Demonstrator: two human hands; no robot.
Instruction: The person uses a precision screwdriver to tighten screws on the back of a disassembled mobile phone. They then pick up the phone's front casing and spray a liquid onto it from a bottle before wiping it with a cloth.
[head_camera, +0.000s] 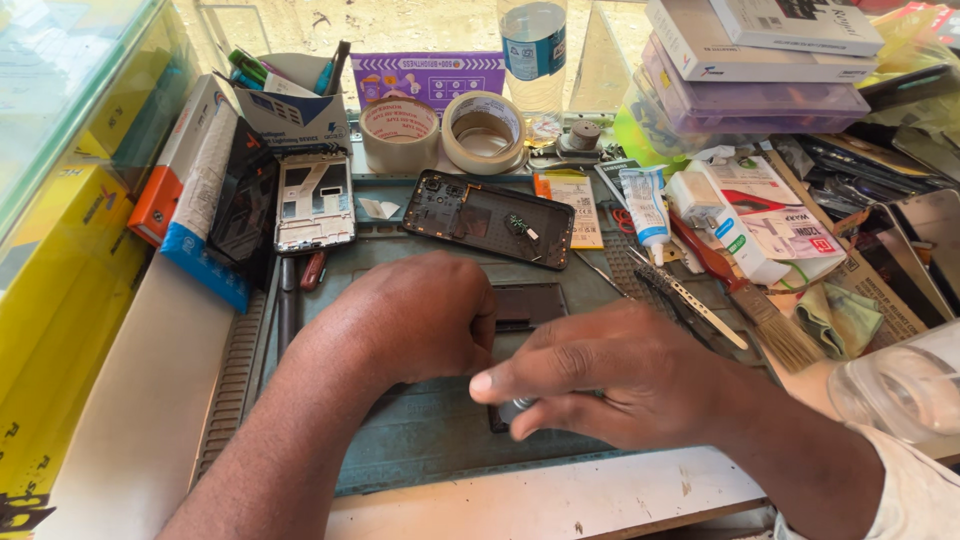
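Hands meet over the flat dark rectangular phone panel (527, 305) on the grey-green work mat (420, 430): I see its long axis run toward me, under both, nearer my right hand (610, 375). That hand pinches a small blurred grey piece; my left hand (410, 320) is curled, its grip hidden.

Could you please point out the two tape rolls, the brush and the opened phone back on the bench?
Tape rolls (400, 133): head view, top face of the left roll.
Brush (785, 338): head view, on its bristles.
Phone back (488, 218): head view, middle of its dark inner side.
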